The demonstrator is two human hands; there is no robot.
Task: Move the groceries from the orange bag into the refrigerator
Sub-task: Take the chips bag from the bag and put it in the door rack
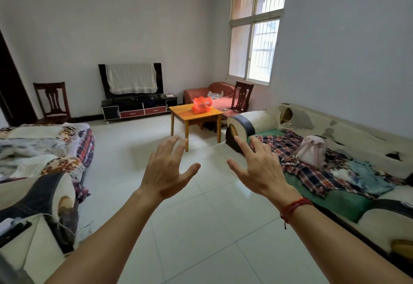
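- While both bare arms reach forward over the pale tiled floor (201, 227), the left hand (165, 172) hangs in the air with its back up, fingers spread and nearly straight, thumb out to the side; it holds nothing.
- The right hand (257, 169) is held the same way, fingers fanned wide and empty, with a red cord bracelet (295, 206) round its wrist.
- The two hands are side by side with a gap between the thumbs, touching nothing.
- The orange bag (201, 104) sits on the small wooden table (190, 117) across the room, well apart from both hands, nearer the tabletop's far edge than its near corner.
- Behind the table, a dark TV stand (138, 108) against the far wall carries a television (131, 80) draped with a white cloth.
- A worn sofa (335, 127) strewn with plaid cloth runs along the right wall, its rounded armrest just beside the table.
- A barred window (257, 33) lights the far right corner.
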